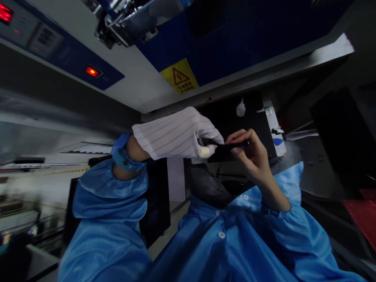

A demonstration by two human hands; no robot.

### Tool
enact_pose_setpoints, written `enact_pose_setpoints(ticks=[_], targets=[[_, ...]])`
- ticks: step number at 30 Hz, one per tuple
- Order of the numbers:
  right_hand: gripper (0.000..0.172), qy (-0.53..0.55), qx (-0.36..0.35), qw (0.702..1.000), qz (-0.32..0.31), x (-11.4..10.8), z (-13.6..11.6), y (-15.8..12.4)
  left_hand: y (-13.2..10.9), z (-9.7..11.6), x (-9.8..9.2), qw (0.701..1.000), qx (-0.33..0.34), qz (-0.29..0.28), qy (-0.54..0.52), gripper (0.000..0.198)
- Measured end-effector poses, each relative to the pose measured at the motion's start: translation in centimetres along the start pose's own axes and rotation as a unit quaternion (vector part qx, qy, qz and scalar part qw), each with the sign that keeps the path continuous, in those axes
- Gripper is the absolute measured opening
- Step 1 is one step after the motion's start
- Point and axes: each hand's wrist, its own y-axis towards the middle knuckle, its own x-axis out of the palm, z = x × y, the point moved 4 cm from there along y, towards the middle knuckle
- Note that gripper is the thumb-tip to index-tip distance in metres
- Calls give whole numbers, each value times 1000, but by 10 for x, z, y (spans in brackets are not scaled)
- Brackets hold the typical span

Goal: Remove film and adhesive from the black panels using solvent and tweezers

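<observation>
My left hand wears a white striped glove, with a pale cover on the thumb. Its thumb and fingers pinch one end of a thin, flat black piece. The bare fingers of my right hand are closed on the piece's other end. Seen nearly edge-on, the piece does not show its exact kind. Below and behind both hands lies a dark work surface, where a small translucent bottle with a narrow tip stands.
Ahead is a white and blue machine with a yellow warning label, a lit red switch and metal clamps. A white box-like strip borders the work surface on the right. Red wrap lies at far right.
</observation>
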Motion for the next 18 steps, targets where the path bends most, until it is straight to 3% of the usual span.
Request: enact_pose_setpoints(ticks=[6, 10, 14, 18], targets=[[41, -17, -7, 1000, 2, 1, -3, -1, -3, -3, 4, 1000, 23, 7, 3, 33], [25, -66, -32, 995, 63, 4, -7, -6, -5, -4, 10, 999, 18, 42, 2, 32], [12, -88, -85, 985, 119, 11, -15, -9, -8, -8, 23, 995, -14, 74, -59, 40], [11, -117, -88, 979, 141, 15, -21, -10, -13, -13, 37, 985, -62, 115, -111, 32]])
